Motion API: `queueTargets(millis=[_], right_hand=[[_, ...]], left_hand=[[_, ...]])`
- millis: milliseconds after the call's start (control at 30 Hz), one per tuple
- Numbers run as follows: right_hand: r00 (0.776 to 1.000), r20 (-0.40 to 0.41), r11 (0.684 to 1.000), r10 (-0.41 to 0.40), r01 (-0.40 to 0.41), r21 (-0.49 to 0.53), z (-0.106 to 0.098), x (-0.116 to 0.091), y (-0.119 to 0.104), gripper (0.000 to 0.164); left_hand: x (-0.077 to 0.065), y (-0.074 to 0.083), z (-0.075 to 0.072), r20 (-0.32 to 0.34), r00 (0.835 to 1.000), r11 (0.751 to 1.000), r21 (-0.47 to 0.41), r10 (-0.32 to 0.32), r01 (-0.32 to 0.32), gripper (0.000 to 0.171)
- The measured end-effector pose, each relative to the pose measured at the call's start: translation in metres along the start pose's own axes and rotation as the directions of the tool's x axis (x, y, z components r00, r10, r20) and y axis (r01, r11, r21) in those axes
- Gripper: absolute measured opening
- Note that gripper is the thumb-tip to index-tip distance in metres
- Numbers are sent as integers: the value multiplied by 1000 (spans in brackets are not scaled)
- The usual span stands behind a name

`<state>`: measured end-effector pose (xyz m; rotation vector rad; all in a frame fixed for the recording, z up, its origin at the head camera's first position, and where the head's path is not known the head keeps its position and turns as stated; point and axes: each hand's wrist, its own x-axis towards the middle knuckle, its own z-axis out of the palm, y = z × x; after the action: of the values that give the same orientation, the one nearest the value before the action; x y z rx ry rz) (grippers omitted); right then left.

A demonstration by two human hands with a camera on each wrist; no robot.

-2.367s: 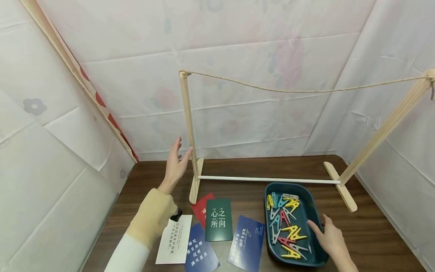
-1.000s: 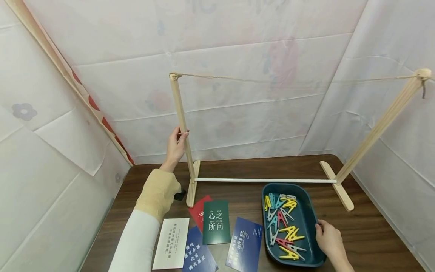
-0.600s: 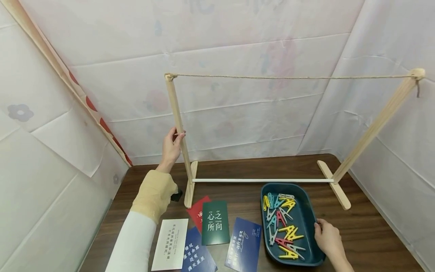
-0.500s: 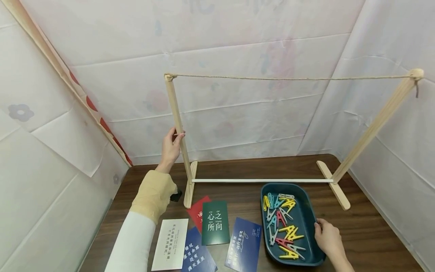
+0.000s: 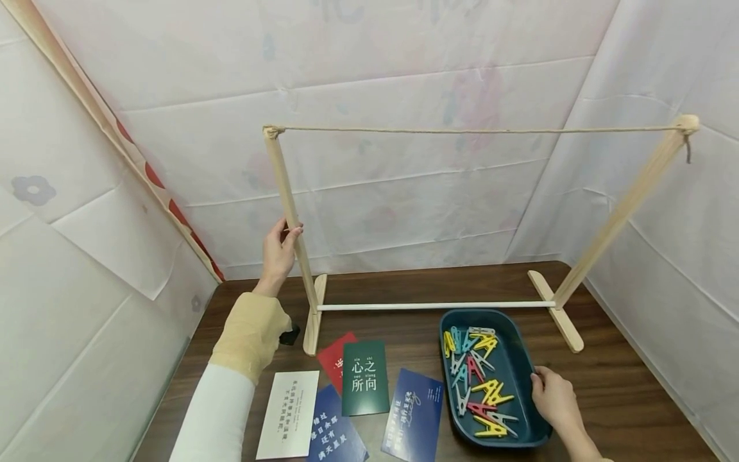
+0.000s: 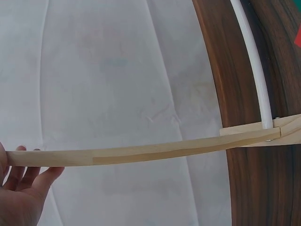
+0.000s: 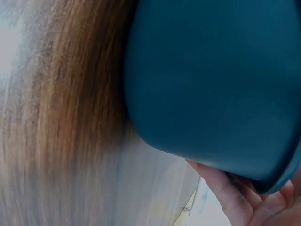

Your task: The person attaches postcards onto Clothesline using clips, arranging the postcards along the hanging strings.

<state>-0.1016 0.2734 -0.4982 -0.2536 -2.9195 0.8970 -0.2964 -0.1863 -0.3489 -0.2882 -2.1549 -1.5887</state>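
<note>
My left hand [image 5: 279, 253] grips the left upright of a wooden rack [image 5: 282, 176] partway up, thumb and fingers on either side of the post. In the left wrist view the fingers [image 6: 42, 181] wrap the same post. A twine line [image 5: 462, 131] runs straight between the tops of the two uprights. At the lower right my right hand [image 5: 557, 401] holds the rim of a dark blue-green tray [image 5: 516, 369]. Its fingers lie under the lip in the right wrist view. Inside the tray are several yellow, red, teal and grey clothespins [image 5: 491, 391].
A white rod [image 5: 433, 307] joins the rack's feet, with the tray just in front of it. Several cards lie on the brown table: white [image 5: 288, 414], blue [image 5: 414, 414], green [image 5: 365, 378] and red [image 5: 335, 359]. White sheeting [image 5: 404, 70] hangs behind and at the sides.
Both hands were off their things at first; the left then took the post and the right the tray rim. The rack has shifted left, and its sagging line has drawn straight.
</note>
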Motion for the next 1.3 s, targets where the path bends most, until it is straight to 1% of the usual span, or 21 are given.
queueTargets(millis=[67,233,367,567,800,867,1033,1200,1300], right_hand=[[1000,7,1000,1,-1,-2,0,2,-1,25],[1000,13,1000,3,-2,-17,2,6,-4,26],[1000,7,1000,-10,11,-19,5,9,-4,26],[1000,16,1000,-9,9,1,10,12,-7,25],[1000,14,1000,-9,8,10,12,13,-10,25],[1000,16,1000,-7,7,12,12,14,-11,24],[1000,4,1000,-19,19,10,13,15,-13,24],[999,-5,999,-38,38,22,17,17,-16,24],[999,-15,998,-46,46,32,20,18,-18,24]], left_hand=[[-1,0,-3,-2,1000,1000,-3,-7,7,30],[-2,-1,-9,-17,1000,1000,-6,7,-7,28],[-3,-3,-14,-19,1000,999,37,9,-9,30],[-5,-6,-24,-34,999,998,66,11,-9,31],[-8,-5,-35,-41,999,999,49,-20,22,28],[-9,-6,-38,-42,999,999,49,-20,22,27],[-9,-8,-46,-47,999,993,116,-15,20,29],[-9,-11,-57,-74,997,982,186,-1,14,29],[-9,-12,-63,-86,996,978,208,4,14,29]])
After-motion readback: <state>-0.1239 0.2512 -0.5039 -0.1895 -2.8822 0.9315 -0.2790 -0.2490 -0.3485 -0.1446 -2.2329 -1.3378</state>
